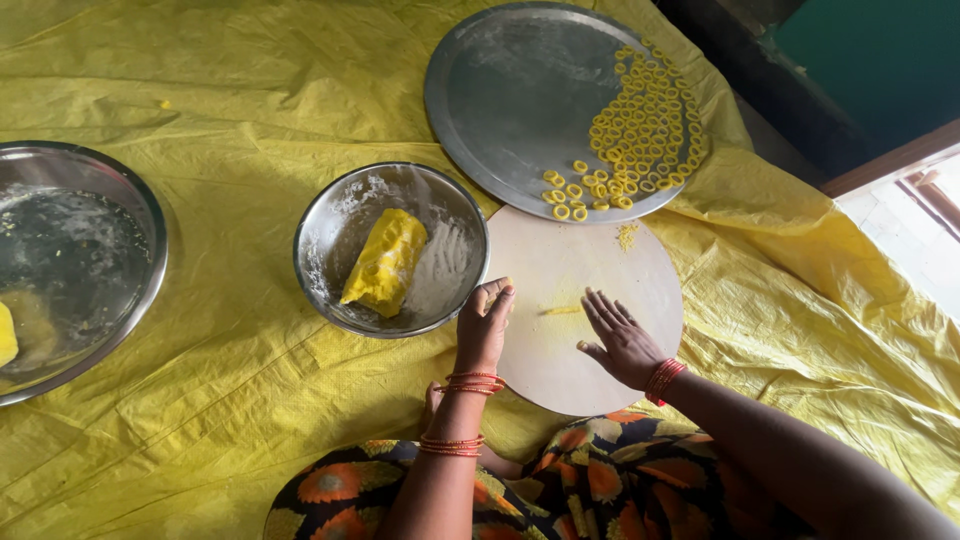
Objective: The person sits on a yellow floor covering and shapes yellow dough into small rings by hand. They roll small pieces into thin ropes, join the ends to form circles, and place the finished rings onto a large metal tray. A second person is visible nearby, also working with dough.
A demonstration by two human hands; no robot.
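Fingers of right hand (622,338) flat, empty, left hand (484,325) curled on board (600,270); dough (385,261) in bowl (330,225).

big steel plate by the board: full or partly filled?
Partly filled. The large round plate has small yellow dough rings clustered along its right side and lower edge; the left and middle are bare metal.

**What I'm wearing**

My arms are bare to the elbow. Thin red-orange bangles (475,381) ring my left wrist, more sit higher up that forearm, another stack circles my right wrist (663,379). My dress (590,480) is black with orange flowers.
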